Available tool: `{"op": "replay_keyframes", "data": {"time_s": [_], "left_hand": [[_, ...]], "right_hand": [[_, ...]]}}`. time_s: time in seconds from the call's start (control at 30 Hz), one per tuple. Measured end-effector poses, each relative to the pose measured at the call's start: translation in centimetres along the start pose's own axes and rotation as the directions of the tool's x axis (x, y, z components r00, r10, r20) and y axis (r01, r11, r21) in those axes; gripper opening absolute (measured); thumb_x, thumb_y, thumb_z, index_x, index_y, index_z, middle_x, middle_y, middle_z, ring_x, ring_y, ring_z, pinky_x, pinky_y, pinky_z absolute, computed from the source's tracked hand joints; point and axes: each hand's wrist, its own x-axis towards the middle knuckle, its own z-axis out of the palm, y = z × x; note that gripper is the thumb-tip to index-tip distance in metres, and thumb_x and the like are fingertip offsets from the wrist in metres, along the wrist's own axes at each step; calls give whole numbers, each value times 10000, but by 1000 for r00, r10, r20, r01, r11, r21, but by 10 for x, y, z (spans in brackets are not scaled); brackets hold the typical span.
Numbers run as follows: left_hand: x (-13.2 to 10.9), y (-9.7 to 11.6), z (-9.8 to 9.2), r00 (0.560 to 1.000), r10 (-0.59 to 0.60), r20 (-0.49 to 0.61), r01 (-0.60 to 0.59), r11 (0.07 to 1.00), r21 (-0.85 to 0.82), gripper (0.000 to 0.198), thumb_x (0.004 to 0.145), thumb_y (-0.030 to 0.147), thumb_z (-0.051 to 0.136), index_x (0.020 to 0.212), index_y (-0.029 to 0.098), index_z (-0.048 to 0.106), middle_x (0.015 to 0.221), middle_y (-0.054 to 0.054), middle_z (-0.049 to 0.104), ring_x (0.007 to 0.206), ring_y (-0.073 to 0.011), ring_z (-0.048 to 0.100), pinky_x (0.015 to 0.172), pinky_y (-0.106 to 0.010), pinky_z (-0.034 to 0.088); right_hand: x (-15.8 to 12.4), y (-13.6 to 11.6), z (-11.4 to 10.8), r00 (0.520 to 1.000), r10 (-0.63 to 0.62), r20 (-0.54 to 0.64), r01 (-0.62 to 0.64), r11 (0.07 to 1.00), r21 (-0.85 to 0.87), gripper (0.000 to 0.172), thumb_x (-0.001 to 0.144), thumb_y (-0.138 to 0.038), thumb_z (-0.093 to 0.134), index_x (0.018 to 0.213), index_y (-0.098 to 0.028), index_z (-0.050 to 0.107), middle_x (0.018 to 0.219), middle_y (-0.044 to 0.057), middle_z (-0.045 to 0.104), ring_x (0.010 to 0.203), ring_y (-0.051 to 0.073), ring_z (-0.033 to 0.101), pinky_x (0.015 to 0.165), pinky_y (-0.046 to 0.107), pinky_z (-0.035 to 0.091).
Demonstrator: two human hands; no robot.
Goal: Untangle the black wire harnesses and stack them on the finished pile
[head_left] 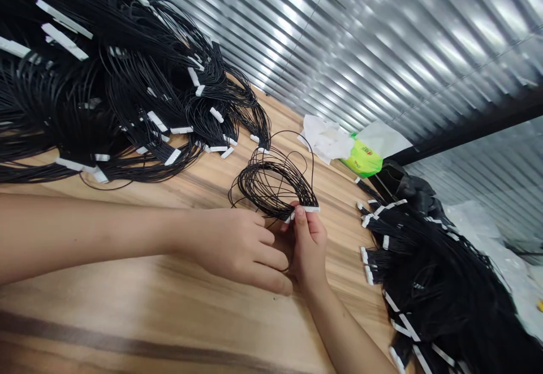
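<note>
Right hand, fingers gripping a flat white connector strip on a looped bundle of thin black wires; left hand curled closed beside it. Tugging could tangle the loops.

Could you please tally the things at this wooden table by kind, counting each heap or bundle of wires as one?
Heaps of black wires with white connectors: 2 (heap at the view's left, heap at the view's right)
Black wire bundle in the right hand: 1
Crumpled white tissue: 1
Green packet: 1
Total: 5
</note>
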Motion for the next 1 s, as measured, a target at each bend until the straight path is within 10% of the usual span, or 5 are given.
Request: {"op": "replay_keyframes", "data": {"time_s": [0.23,0.43,0.7,1.0], "left_hand": [[-5,2,1,932,-356,-66,313,884,-347,287,973,262,355,1096,202,607,619,17,642,537,-88,583,512,-207,403],[2,-14,-7,550,-831,78,742,444,-503,313,989,306,335,1240,255,516,493,87,556,455,-63,560,457,-129,382],[-1,-33,-12,517,-850,100,845,489,-217,237,941,364,453,973,235,649,423,82,559,417,-84,534,462,-176,302],[-1,-32,-15,641,-752,-152,760,650,-12,195,928,360,509,970,276,680,614,68,651,523,-75,545,525,-199,292]], "right_hand": [[4,3,-2,1000,-13,-15,14,998,54,311,818,-484,593,908,-188,620,595,-49,522,550,115,469,562,258,389],[6,2,-2,996,-84,-23,84,996,8,305,826,-477,576,907,-185,616,666,-38,553,544,107,470,571,264,418],[2,-3,0,994,-103,25,105,990,-95,318,827,-492,557,878,-185,620,620,-30,556,561,131,500,580,277,424],[0,0,0,986,-92,137,113,981,-156,343,838,-503,548,873,-177,650,637,-8,591,599,146,537,604,285,438]]}}
